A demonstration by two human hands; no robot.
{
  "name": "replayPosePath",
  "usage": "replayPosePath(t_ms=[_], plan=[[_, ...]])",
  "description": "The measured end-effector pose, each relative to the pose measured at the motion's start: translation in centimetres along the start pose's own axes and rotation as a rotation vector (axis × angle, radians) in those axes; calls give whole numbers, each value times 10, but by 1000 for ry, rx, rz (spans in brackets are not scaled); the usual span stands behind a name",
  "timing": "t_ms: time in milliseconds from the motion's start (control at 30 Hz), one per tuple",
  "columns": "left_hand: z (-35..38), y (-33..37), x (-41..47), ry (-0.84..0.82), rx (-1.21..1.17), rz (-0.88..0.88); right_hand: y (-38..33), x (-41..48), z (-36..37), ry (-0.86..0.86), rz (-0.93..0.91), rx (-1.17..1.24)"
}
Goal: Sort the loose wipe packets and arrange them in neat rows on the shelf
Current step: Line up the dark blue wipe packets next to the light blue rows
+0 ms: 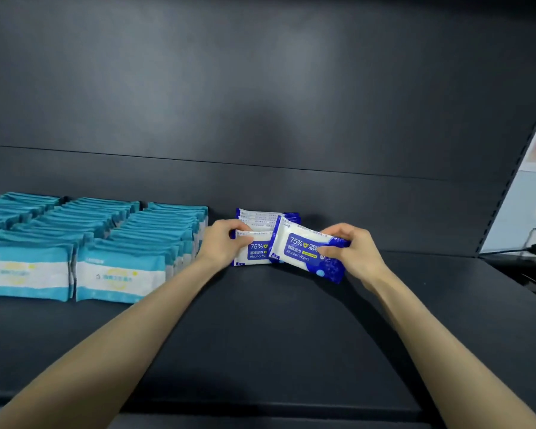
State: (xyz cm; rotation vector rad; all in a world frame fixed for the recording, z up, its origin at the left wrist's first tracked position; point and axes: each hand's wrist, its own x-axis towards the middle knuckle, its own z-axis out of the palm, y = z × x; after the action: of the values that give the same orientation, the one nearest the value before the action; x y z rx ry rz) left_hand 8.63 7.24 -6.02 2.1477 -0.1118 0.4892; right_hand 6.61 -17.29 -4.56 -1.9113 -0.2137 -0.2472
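A short row of blue-and-white alcohol wipe packets (262,221) stands upright on the black shelf (260,320), right of the teal rows. My left hand (222,243) grips the left end of the front packet of that row (256,253). My right hand (350,250) pinches the right end of another blue-and-white packet (304,253), tilted and held just in front of the row, overlapping its right side.
Three rows of teal-and-white wipe packets (118,274) stand packed on the left of the shelf. The dark back panel (260,103) rises behind. At the right edge is a slotted upright (514,168) and a counter with a dark cable (514,250).
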Motion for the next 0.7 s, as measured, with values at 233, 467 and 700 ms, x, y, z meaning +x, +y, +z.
replayPosePath(t_ms=[233, 467, 700], plan=[[8, -8, 12, 123, 54, 40, 1, 20, 10, -28, -11, -119], [10, -21, -10, -44, 39, -83, -3, 27, 26, -34, -34, -218], [8, -34, -9, -218, 44, -175, -8, 29, 64, 14, -161, -459]])
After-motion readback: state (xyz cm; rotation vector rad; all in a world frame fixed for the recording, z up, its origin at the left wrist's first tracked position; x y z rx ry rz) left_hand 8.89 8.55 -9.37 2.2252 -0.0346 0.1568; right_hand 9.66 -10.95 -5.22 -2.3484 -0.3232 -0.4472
